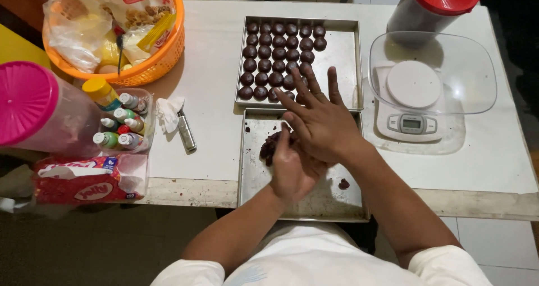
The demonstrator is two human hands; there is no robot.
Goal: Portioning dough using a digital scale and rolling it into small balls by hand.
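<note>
At the centre of the frame, two bare hands are pressed palm to palm above a metal tray [252, 174] set at the near edge of a white worktop [213, 84]. The right hand [323, 123] is laid flat over the left hand [292, 165], its fingers [306, 87] spread wide and extended toward the top of the frame. The left hand's fingers are held straight under it, and a lump of dark brown dough [270, 147] is seen at their left edge; whether any dough is pressed between the palms cannot be told. A small scrap of dough [343, 184] is left on the tray to the lower right of the hands.

Just above, a second metal tray [342, 50] is partly filled with rows of dark brown dough balls [278, 53], grouped in its left half. At the right of the frame a white kitchen scale [412, 103] is covered by a clear bowl [483, 72], with a red-lidded jar [435, 5] behind it. At the upper left an orange basket [151, 67] of packets is shown, with small colouring bottles [120, 123], a pink-lidded container [33, 106] and a red tissue pack [84, 179] below it.
</note>
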